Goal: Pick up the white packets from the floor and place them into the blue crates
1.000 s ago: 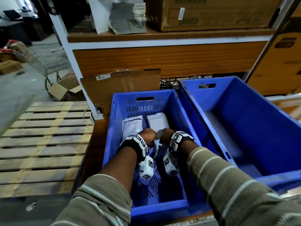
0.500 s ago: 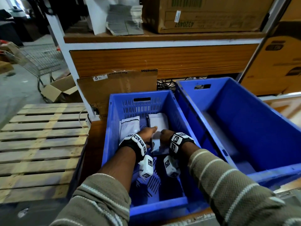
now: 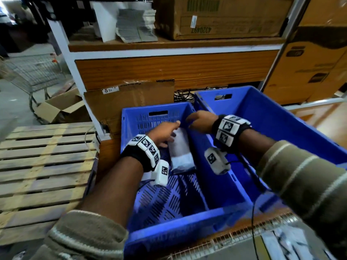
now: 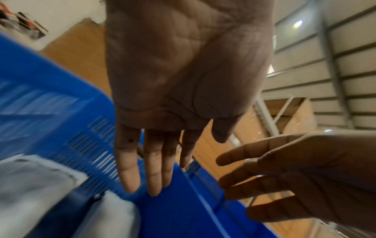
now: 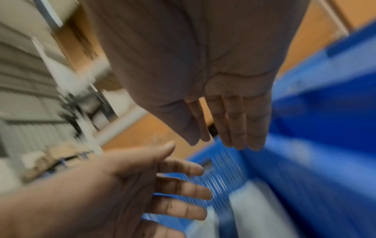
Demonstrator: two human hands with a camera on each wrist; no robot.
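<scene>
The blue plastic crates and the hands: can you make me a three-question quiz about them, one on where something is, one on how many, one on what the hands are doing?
1. Where do the white plastic packets lie?
A. in the left blue slotted crate
B. on the wooden pallet
C. on the top shelf

2. How many blue crates stand side by side?
A. one
B. two
C. four

3. How are the two hands?
A. both fists closed
B. both gripping a packet
C. both open, fingers straight

Answers:
1 A: the head view shows the packets inside the left crate, while the right blue crate shows none.
2 B: the head view shows two crates.
3 C: the wrist views show the left hand and right hand with straight fingers, holding nothing.
</scene>
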